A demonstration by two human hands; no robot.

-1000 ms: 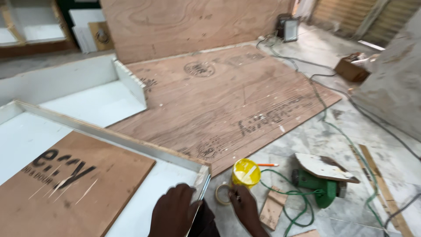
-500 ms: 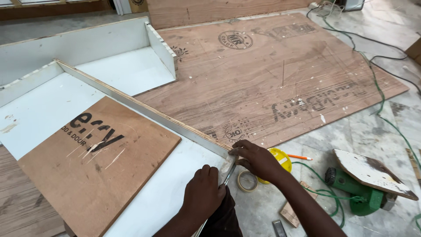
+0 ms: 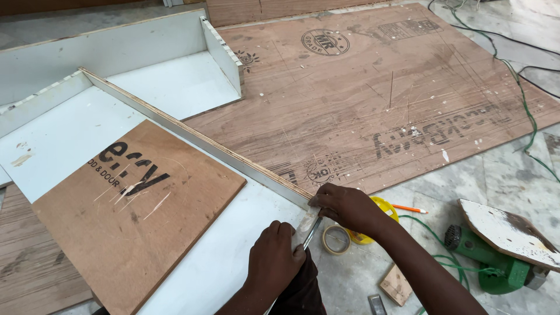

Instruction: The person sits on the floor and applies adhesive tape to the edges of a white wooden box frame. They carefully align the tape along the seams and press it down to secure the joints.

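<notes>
My left hand [image 3: 273,261] is curled at the near corner of a white laminated panel [image 3: 64,137], fingers closed over a thin metal strip [image 3: 311,232] that runs down along the panel's edge. My right hand [image 3: 345,207] pinches the near end of the upright plywood-edged side strip [image 3: 192,139] that stands along the panel's far side. The two hands are a few centimetres apart at that corner. A brown plywood board [image 3: 137,216] with dark lettering lies flat on the white panel.
A large plywood sheet [image 3: 385,99] covers the floor beyond. A yellow tape measure [image 3: 385,205], tape roll [image 3: 336,240], orange pencil [image 3: 408,208], small wood block [image 3: 396,285] and green power tool [image 3: 496,265] under a scrap board [image 3: 507,230] lie at right. A white open box [image 3: 175,76] sits behind.
My right hand has risen from the floor by the yellow tape measure to the end of the upright strip. My left hand stays at the corner. The view has tilted down and closer.
</notes>
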